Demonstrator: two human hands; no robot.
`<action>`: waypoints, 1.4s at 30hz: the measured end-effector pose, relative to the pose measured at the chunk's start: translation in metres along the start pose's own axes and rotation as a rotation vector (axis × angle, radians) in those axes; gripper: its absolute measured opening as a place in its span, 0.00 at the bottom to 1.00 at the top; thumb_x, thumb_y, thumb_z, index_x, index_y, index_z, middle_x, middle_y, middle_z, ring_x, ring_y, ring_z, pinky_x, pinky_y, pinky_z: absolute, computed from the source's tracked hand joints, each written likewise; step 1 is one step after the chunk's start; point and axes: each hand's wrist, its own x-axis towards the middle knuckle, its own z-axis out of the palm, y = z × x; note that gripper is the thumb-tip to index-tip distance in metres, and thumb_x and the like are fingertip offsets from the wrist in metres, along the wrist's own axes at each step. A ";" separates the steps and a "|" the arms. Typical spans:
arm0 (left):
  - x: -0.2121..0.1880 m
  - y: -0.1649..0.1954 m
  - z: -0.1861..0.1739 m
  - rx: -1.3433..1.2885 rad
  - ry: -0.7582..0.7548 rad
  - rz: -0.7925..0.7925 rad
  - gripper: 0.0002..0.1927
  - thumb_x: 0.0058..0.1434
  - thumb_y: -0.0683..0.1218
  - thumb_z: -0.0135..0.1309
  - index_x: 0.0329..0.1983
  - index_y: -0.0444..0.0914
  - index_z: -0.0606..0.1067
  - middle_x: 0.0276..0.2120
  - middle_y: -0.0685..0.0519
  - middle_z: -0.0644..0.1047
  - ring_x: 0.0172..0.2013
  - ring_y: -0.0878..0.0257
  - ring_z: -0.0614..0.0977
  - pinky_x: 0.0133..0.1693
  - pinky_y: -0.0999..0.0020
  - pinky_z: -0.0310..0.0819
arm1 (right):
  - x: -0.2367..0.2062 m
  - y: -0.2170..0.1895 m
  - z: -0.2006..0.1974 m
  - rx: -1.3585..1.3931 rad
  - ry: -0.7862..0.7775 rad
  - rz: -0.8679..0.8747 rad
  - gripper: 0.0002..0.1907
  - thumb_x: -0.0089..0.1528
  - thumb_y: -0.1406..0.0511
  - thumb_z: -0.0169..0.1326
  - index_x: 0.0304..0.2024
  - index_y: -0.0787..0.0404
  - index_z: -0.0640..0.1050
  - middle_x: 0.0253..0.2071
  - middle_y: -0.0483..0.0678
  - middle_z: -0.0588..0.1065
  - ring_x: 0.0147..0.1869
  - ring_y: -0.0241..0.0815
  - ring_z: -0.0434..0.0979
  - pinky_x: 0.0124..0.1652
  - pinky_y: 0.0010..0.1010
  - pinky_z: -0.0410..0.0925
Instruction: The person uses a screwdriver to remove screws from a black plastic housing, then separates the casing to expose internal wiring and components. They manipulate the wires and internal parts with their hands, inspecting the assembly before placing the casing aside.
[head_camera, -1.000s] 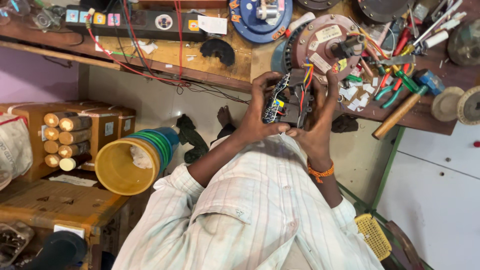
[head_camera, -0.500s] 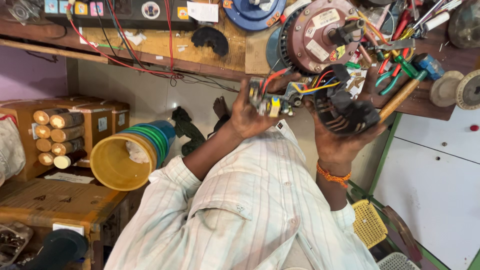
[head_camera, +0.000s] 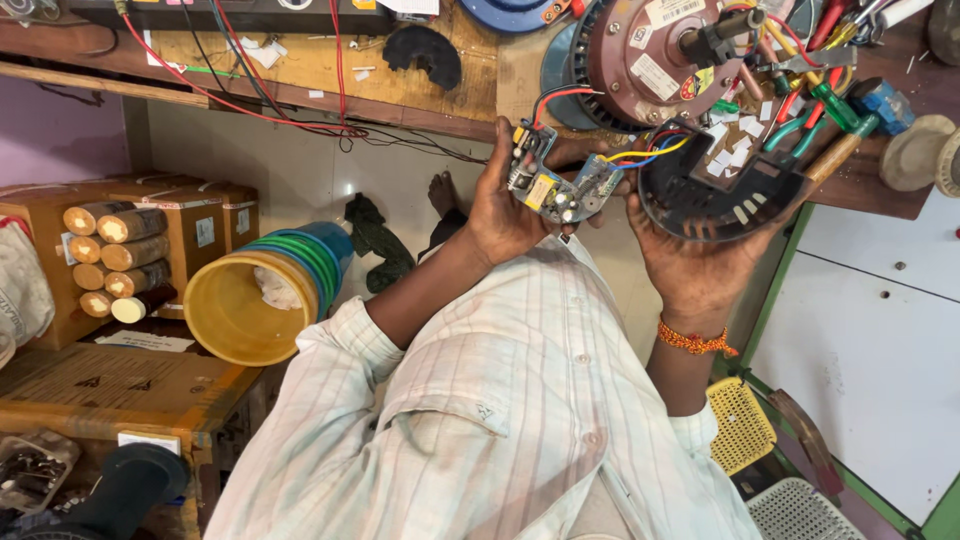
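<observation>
Left hand (head_camera: 500, 215) in a closed grip on a small circuit board (head_camera: 560, 190); right hand (head_camera: 700, 265) cups a black vented housing (head_camera: 720, 190) from below, both raised just in front of the desk (head_camera: 300, 60) edge. Coloured wires (head_camera: 640, 152) join board and housing; pulling them apart could strain the joints.

Stacked yellow buckets (head_camera: 240, 310), cardboard tube rolls (head_camera: 110, 260), motor (head_camera: 650, 60) on wooden workbench (head_camera: 300, 60).
</observation>
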 end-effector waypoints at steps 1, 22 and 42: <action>0.000 0.000 0.000 0.007 -0.002 0.004 0.57 0.66 0.81 0.28 0.74 0.28 0.64 0.55 0.39 0.79 0.44 0.48 0.86 0.39 0.63 0.80 | 0.002 0.001 0.000 -0.002 0.018 -0.005 0.43 0.64 0.34 0.45 0.70 0.54 0.67 0.68 0.51 0.69 0.71 0.57 0.70 0.66 0.59 0.66; -0.002 0.025 0.002 0.345 0.053 0.076 0.45 0.74 0.71 0.36 0.77 0.31 0.61 0.58 0.41 0.77 0.50 0.56 0.85 0.35 0.70 0.79 | 0.006 -0.017 0.031 -0.316 -0.010 -0.609 0.36 0.71 0.38 0.44 0.73 0.48 0.61 0.67 0.52 0.69 0.74 0.52 0.66 0.70 0.62 0.58; 0.034 -0.007 0.014 0.138 0.218 0.335 0.42 0.72 0.71 0.36 0.71 0.32 0.66 0.48 0.46 0.80 0.40 0.58 0.85 0.28 0.72 0.76 | 0.148 -0.136 -0.070 -1.575 0.668 -1.147 0.20 0.72 0.54 0.58 0.56 0.63 0.78 0.58 0.54 0.81 0.62 0.48 0.80 0.65 0.41 0.72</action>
